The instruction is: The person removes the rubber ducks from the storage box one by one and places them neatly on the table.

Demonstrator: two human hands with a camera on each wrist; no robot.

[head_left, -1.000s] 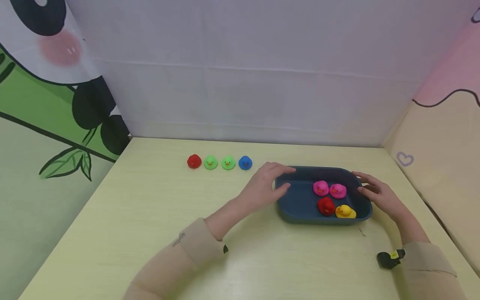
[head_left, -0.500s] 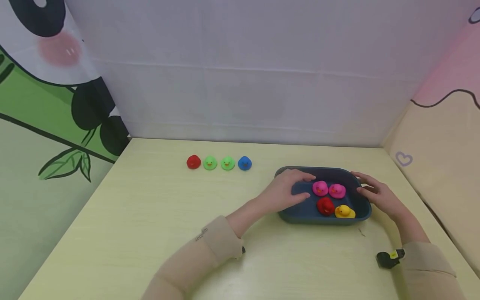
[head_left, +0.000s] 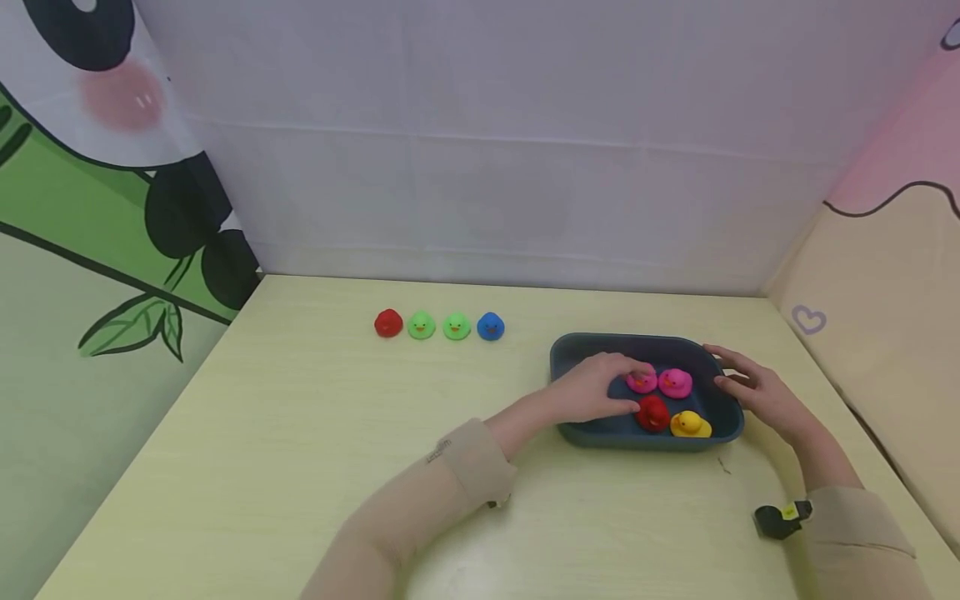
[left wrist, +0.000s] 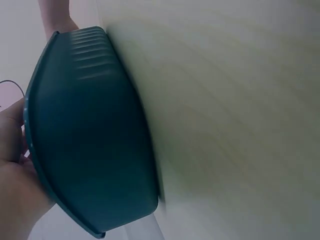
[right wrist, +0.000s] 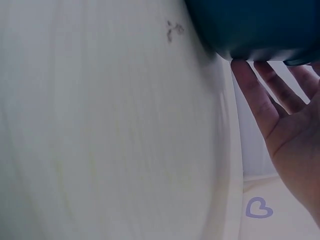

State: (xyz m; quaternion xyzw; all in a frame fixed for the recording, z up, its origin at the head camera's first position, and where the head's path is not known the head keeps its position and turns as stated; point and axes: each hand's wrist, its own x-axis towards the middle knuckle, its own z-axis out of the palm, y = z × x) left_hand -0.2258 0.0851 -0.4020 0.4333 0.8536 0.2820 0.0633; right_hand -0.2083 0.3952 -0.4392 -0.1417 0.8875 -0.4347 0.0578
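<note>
In the head view, a dark blue plastic basin point(head_left: 592, 436) holds two pink rubber ducks, a red duck point(head_left: 653, 414) and a yellow duck point(head_left: 691, 424). My left hand point(head_left: 597, 388) reaches in over its left side, thumb and fingers spread. Its fingertips overlap the left pink duck point(head_left: 642, 384), and the thumb tip is beside the red duck; contact is unclear. The right pink duck point(head_left: 676, 383) lies beyond. My right hand point(head_left: 759, 393) holds the basin's right end, thumb over the rim. In the right wrist view, its fingers point(right wrist: 257, 95) touch the outer wall.
Behind and left of the basin, a row of ducks stands on the pale wooden table point(head_left: 300, 417): a red duck point(head_left: 388, 323), two green ducks point(head_left: 422, 325) and a blue duck point(head_left: 491, 326). A pale backdrop rises behind the table, and a printed panel borders its right side.
My left hand has moved right, from the basin's left edge across its inside to the left pink duck and red duck. The right hand and the basin have stayed in place.
</note>
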